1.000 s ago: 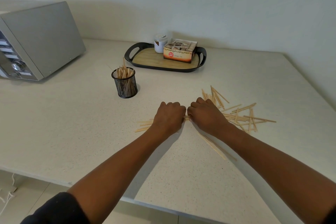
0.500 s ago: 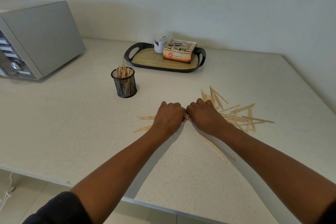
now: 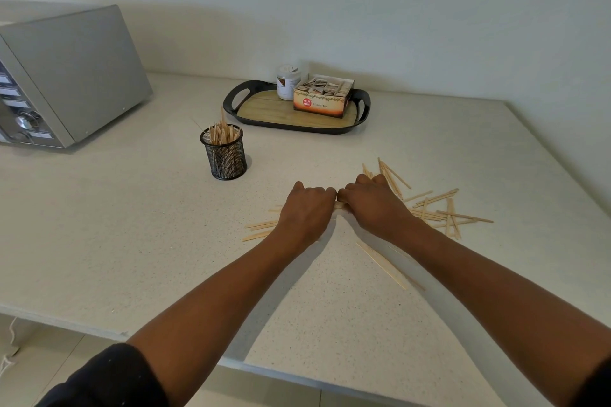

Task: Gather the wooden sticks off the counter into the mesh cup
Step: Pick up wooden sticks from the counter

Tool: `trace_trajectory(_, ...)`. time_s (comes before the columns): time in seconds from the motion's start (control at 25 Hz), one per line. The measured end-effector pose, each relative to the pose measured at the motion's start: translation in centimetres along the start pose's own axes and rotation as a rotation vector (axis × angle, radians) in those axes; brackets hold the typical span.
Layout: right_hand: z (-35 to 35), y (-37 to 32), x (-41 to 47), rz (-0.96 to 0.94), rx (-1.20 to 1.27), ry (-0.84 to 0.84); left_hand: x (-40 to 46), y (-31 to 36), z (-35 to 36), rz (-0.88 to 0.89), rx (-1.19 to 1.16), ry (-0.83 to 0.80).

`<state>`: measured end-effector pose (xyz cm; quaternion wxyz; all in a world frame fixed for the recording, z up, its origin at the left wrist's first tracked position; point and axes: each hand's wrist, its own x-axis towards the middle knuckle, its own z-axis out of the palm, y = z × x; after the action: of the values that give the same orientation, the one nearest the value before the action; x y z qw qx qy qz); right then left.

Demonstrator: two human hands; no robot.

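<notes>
The pale speckled worktop (image 3: 99, 241) carries everything; far to the left of the fingers and beyond them stands a silver microwave (image 3: 66, 76), and straight beyond them, near the wall, a black-rimmed tray (image 3: 231, 102) holding a tea box (image 3: 322, 99) and a white jar (image 3: 287, 81). The left hand (image 3: 305, 213) and right hand (image 3: 373, 205) lie knuckles up, touching side by side, their fingers curled down and clamped on a bundle of wooden sticks (image 3: 436, 215) pressed to the worktop. Stick ends poke out left of the left fingers, more lie scattered right of the right fingers, and a couple lie nearer the person by the right forearm. The mesh cup (image 3: 224, 152), already part full of sticks, stands upright left of and beyond the left fingers, well apart.
</notes>
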<state>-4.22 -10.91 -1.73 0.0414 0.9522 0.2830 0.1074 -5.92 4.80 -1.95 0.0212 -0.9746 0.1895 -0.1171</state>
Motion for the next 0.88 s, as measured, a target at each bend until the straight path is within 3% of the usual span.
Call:
trace_trajectory(0.48,-1.8,0.0,1.5,-0.023,-0.069,0.106,0.9,-1.9,-1.0,-0.083,-0.427,0.002)
trace_trajectory(0.64,-1.4,0.2,1.7,-0.071,-0.142,0.227,1.3,-2.6,-1.4,-0.139,-0.687,-0.125)
trace_trajectory(0.88,-1.7,-0.3,1.8,-0.070,-0.159,0.254,0.7,-3.1,-2.6,-0.247,-1.078,-0.239)
